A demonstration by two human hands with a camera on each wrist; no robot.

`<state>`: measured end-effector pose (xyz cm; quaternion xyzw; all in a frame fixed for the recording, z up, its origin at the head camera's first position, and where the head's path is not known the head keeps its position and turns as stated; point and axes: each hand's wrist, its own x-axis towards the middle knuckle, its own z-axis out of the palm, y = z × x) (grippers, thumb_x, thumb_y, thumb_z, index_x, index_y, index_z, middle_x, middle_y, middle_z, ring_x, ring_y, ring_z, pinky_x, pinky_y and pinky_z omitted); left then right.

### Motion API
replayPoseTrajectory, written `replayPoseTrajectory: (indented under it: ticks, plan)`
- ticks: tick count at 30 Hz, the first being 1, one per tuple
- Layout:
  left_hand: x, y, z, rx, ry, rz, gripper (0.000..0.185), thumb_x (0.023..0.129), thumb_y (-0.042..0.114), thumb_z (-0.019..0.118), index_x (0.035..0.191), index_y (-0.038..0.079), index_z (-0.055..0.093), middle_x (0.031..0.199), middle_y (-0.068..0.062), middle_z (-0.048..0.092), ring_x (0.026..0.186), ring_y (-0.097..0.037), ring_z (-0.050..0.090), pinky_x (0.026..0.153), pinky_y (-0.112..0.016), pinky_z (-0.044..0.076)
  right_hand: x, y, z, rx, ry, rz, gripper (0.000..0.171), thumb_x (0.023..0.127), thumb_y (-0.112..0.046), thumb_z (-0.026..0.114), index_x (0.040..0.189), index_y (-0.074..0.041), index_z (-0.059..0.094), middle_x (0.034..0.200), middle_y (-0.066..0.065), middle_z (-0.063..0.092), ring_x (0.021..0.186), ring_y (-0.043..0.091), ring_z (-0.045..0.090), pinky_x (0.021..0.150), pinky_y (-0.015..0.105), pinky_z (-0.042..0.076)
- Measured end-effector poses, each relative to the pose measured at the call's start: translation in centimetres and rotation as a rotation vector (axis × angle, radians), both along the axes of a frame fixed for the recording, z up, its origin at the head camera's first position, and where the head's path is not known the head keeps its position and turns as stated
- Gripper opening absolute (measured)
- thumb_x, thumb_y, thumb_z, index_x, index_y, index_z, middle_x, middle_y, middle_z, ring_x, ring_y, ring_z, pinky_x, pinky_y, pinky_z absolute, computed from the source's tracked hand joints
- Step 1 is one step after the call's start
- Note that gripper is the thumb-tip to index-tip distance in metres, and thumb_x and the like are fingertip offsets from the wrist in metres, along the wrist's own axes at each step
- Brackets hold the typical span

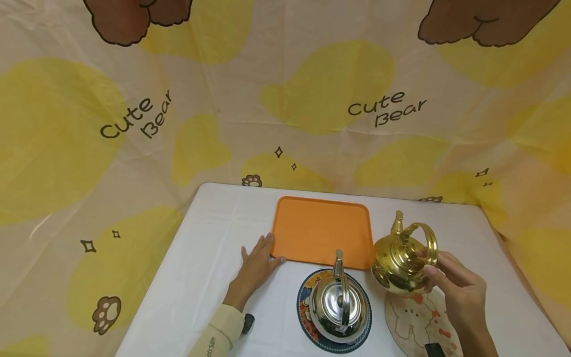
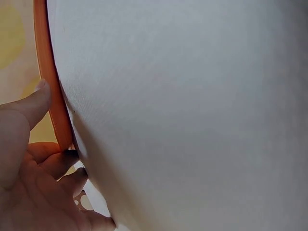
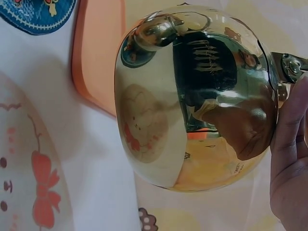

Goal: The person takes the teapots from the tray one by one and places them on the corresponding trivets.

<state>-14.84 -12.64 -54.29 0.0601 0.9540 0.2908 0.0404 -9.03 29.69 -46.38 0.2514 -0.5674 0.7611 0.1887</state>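
Your right hand (image 1: 461,292), lower right of the head view, grips the gold kettle (image 1: 399,260) by its handle, fingers curled round it. The kettle is lifted and tilted, spout pointing up and away, hanging over the gap between the orange tray (image 1: 321,230) and the cream bear mat (image 1: 421,322). It sits just right of the tray's lower right corner; you can't tell whether it touches the tray.

In the right wrist view the gold kettle (image 3: 192,101) fills the centre, with your fingers (image 3: 288,159) at the right edge by the handle bracket.

Your left hand (image 1: 257,267), centre-left of the head view, lies flat on the white table (image 1: 200,258) with fingers straight and spread, fingertips against the tray's lower left corner, holding nothing. The left wrist view shows your thumb (image 2: 29,108) pressed on the orange tray rim (image 2: 48,86).

The silver kettle (image 1: 339,305) stands upright on the round blue mat (image 1: 305,302) at bottom centre, just below the tray and near the gold kettle. The bear-print cloth (image 1: 285,89) fills the upper frame.
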Motion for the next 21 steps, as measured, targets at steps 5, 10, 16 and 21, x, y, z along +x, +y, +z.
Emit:
replayPoseTrajectory:
  ticks: [5, 10, 16, 21]
  plan:
    - [0.0, 0.0, 0.0, 0.001, 0.0, -0.001, 0.083, 0.102, 0.041, 0.071, 0.164, -0.001, 0.035, 0.169, -0.019, 0.037, 0.159, -0.038, 0.032, 0.118, -0.084, 0.01, 0.7, 0.4, 0.0, -0.02, -0.035, -0.028, 0.037, 0.087, 0.039, 0.044, 0.124, 0.037, 0.05, 0.121, 0.027, 0.073, 0.096, 0.026, 0.07, 0.054, 0.031, 0.052]
    - [0.0, 0.0, 0.0, 0.009, -0.004, 0.0, 0.083, 0.102, 0.041, 0.071, 0.164, -0.001, 0.035, 0.169, -0.019, 0.037, 0.159, -0.039, 0.032, 0.118, -0.083, 0.009, 1.6, 0.6, 0.1, -0.028, -0.106, -0.081, 0.037, 0.087, 0.039, 0.044, 0.123, 0.036, 0.051, 0.119, 0.025, 0.074, 0.091, 0.024, 0.069, 0.054, 0.031, 0.051]
    - [-0.1, 0.0, -0.1, 0.001, -0.013, 0.005, 0.082, 0.102, 0.041, 0.071, 0.164, 0.001, 0.035, 0.17, -0.018, 0.037, 0.159, -0.038, 0.031, 0.119, -0.082, 0.009, 2.5, 1.0, 0.0, -0.025, -0.14, -0.117, 0.034, 0.088, 0.037, 0.046, 0.122, 0.036, 0.052, 0.118, 0.025, 0.074, 0.088, 0.023, 0.067, 0.054, 0.031, 0.052]
    - [-0.1, 0.0, -0.1, 0.004, -0.024, 0.008, 0.083, 0.102, 0.041, 0.07, 0.165, 0.002, 0.034, 0.17, -0.017, 0.036, 0.16, -0.037, 0.03, 0.12, -0.081, 0.008, 3.1, 1.2, -0.3, -0.065, -0.131, -0.106, 0.036, 0.088, 0.039, 0.043, 0.122, 0.037, 0.051, 0.119, 0.026, 0.073, 0.088, 0.024, 0.068, 0.055, 0.031, 0.053]
